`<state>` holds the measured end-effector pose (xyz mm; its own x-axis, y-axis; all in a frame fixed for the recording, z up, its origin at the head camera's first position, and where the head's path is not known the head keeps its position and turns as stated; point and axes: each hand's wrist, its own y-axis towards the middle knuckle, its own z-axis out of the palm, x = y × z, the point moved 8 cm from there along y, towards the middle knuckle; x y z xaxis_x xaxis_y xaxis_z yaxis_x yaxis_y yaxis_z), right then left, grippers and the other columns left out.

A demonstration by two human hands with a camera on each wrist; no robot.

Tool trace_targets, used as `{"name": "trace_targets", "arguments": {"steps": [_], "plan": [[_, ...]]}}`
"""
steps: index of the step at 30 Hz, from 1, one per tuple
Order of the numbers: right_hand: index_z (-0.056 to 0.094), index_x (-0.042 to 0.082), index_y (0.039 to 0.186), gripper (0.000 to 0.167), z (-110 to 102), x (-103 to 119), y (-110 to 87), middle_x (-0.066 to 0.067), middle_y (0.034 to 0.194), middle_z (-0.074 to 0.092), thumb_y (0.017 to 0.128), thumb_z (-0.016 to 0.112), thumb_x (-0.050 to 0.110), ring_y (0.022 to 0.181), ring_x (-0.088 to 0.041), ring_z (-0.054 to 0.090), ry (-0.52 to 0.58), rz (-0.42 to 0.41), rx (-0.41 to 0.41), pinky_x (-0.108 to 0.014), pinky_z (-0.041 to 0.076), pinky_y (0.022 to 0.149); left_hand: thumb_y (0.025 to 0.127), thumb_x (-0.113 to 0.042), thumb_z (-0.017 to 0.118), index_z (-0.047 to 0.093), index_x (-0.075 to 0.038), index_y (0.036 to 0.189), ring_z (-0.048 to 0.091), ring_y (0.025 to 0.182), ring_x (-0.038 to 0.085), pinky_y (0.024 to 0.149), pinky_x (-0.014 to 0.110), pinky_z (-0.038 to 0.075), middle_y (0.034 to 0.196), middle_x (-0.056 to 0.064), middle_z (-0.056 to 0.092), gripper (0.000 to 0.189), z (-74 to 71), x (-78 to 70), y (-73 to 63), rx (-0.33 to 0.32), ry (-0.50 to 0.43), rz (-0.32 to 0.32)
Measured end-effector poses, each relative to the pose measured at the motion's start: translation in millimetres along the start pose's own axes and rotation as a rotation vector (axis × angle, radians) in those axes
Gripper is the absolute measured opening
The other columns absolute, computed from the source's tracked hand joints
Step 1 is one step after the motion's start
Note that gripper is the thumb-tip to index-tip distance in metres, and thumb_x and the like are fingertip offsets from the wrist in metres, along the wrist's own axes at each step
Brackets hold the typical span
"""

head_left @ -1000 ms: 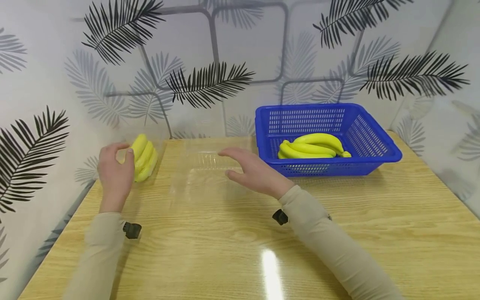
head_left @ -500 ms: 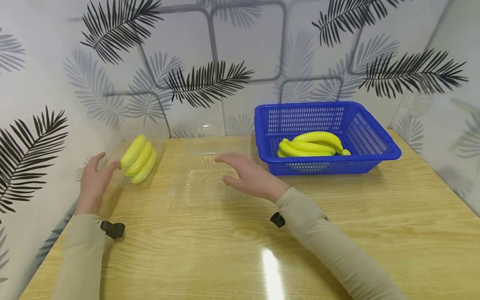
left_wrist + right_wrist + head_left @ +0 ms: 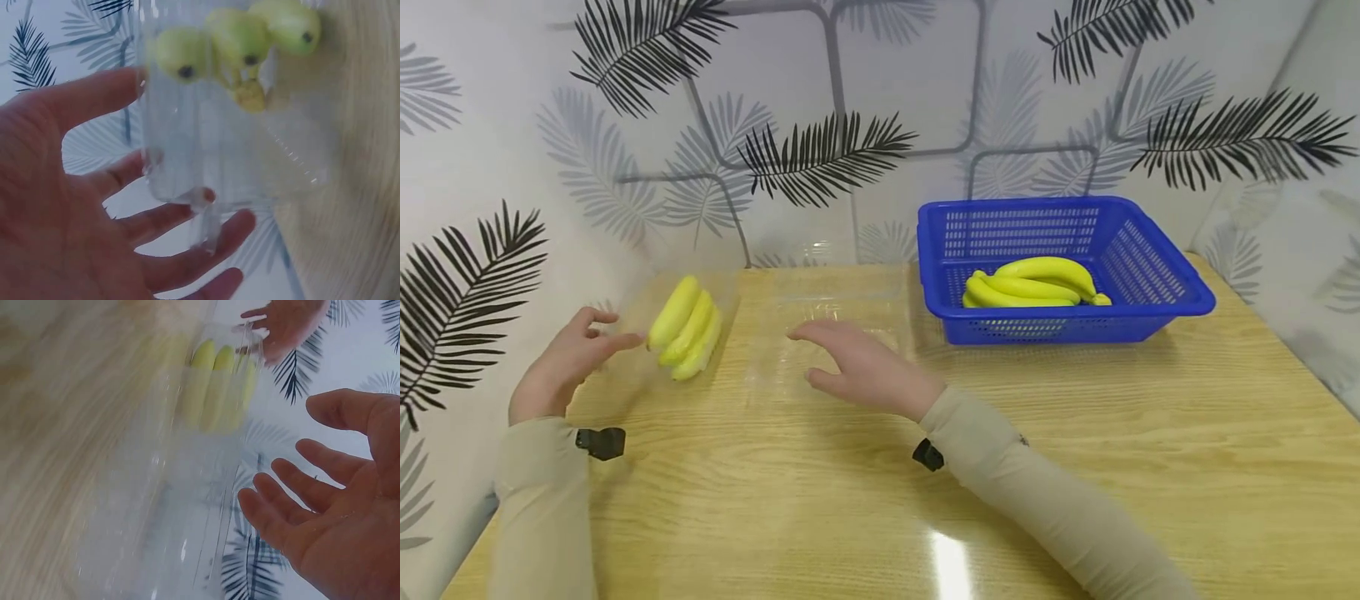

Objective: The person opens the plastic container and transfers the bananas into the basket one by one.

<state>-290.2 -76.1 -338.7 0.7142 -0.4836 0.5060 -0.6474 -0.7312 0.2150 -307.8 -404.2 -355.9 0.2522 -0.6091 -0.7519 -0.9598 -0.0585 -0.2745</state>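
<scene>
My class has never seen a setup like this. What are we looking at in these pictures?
No robot here: a person works with two bare hands. The wide picture comes from a camera on the head; the close ones come from a camera on each wrist.

On the wooden table, a banana bunch sits in clear plastic at the left. More clear plastic lies in the middle; whether the pieces join is hard to see. At the right, a blue basket holds more bananas.

The left hand is at the plastic around the bunch, fingers spread. The right hand is by the middle plastic, fingers apart. Neither seems to grip anything.
</scene>
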Motion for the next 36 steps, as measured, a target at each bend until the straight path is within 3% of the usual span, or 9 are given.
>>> {"name": "trace_targets", "arguments": {"steps": [4, 8, 15, 19, 22, 25, 28, 32, 36], "plan": [[0.045, 0.01, 0.146, 0.052, 13, 18, 7.7, -0.004, 0.148, 0.045, 0.098, 0.06, 0.023, 0.14, -0.018, 0.035, 0.023, -0.015, 0.008, -0.029, 0.024, 0.115, 0.095, -0.055, 0.056, 0.005, -0.001, 0.155, 0.032, 0.124, 0.054, 0.085, 0.062, 0.038, 0.152, 0.039, 0.004, 0.096, -1.7, -0.4, -3.8, 0.05, 0.064, -0.005], [0.043, 0.011, 0.148, 0.053, 25, 34, 16.6, -0.002, 0.15, 0.042, 0.099, 0.059, 0.025, 0.141, -0.015, 0.032, 0.091, -0.012, 0.012, -0.026, 0.022, 0.115, 0.094, -0.055, 0.057, 0.014, -0.004, 0.153, 0.037, 0.123, 0.052, 0.064, 0.044, 0.039, 0.152, 0.038, 0.011, 0.089, -5.2, 1.8, -2.3, 0.034, 0.128, 0.004], [0.039, 0.011, 0.15, 0.057, 46, 55, 34.6, -0.002, 0.152, 0.038, 0.099, 0.06, 0.025, 0.137, -0.013, 0.037, 0.296, 0.009, 0.019, -0.022, 0.033, 0.108, 0.1, -0.043, 0.054, 0.043, -0.018, 0.133, 0.043, 0.109, 0.034, 0.077, 0.045, 0.042, 0.139, 0.025, 0.036, 0.043, -12.8, 6.6, -2.5, 0.024, -0.002, 0.052], [0.032, 0.01, 0.153, 0.064, 61, 59, 44.0, -0.002, 0.156, 0.033, 0.099, 0.059, 0.029, 0.137, -0.015, 0.038, 0.457, 0.087, 0.039, -0.026, 0.038, 0.105, 0.099, -0.04, 0.057, 0.041, -0.032, 0.132, 0.041, 0.116, 0.034, 0.086, 0.049, 0.043, 0.139, 0.022, 0.035, 0.037, -16.3, 16.8, 1.8, 0.021, -0.066, 0.074], [0.024, 0.012, 0.156, 0.072, 73, 57, 48.5, 0.001, 0.158, 0.029, 0.097, 0.059, 0.036, 0.134, -0.017, 0.042, 0.558, 0.173, 0.055, -0.029, 0.038, 0.105, 0.101, -0.036, 0.056, 0.025, -0.03, 0.151, 0.028, 0.132, 0.043, 0.103, 0.059, 0.031, 0.154, 0.028, 0.016, 0.059, -13.7, 26.9, 7.6, 0.044, -0.175, 0.106], [0.018, 0.013, 0.158, 0.079, 82, 54, 50.7, -0.001, 0.158, 0.028, 0.096, 0.059, 0.039, 0.132, -0.019, 0.045, 0.614, 0.222, 0.071, -0.031, 0.038, 0.106, 0.103, -0.027, 0.053, 0.012, -0.031, 0.158, 0.008, 0.144, 0.039, 0.113, 0.06, 0.009, 0.162, 0.018, -0.008, 0.069, -8.0, 36.1, 13.7, 0.097, -0.354, 0.137], [0.016, 0.012, 0.158, 0.081, 88, 54, 50.7, -0.007, 0.157, 0.03, 0.095, 0.06, 0.038, 0.135, -0.023, 0.042, 0.638, 0.236, 0.09, -0.032, 0.037, 0.107, 0.104, -0.015, 0.051, 0.021, -0.034, 0.154, 0.023, 0.142, 0.026, 0.115, 0.044, 0.021, 0.161, 0.008, 0.007, 0.061, -4.5, 42.4, 18.6, 0.141, -0.559, 0.198], [0.017, 0.012, 0.158, 0.082, 95, 54, 49.9, -0.011, 0.156, 0.033, 0.094, 0.061, 0.039, 0.137, -0.024, 0.04, 0.641, 0.245, 0.103, -0.031, 0.038, 0.106, 0.103, 0.0, 0.044, 0.033, -0.025, 0.145, 0.053, 0.118, 0.009, 0.096, 0.026, 0.046, 0.14, -0.004, 0.04, 0.05, -1.0, 40.7, 21.2, 0.227, -0.763, 0.338], [0.013, 0.012, 0.159, 0.085, 102, 54, 49.6, -0.005, 0.161, 0.021, 0.094, 0.063, 0.036, 0.14, -0.022, 0.035, 0.709, 0.234, 0.119, -0.028, 0.035, 0.108, 0.103, 0.004, 0.04, 0.034, -0.021, 0.145, 0.055, 0.118, 0.006, 0.104, 0.028, 0.041, 0.136, -0.007, 0.049, 0.049, 3.1, 37.9, 19.9, 0.283, -0.802, 0.397]]}}
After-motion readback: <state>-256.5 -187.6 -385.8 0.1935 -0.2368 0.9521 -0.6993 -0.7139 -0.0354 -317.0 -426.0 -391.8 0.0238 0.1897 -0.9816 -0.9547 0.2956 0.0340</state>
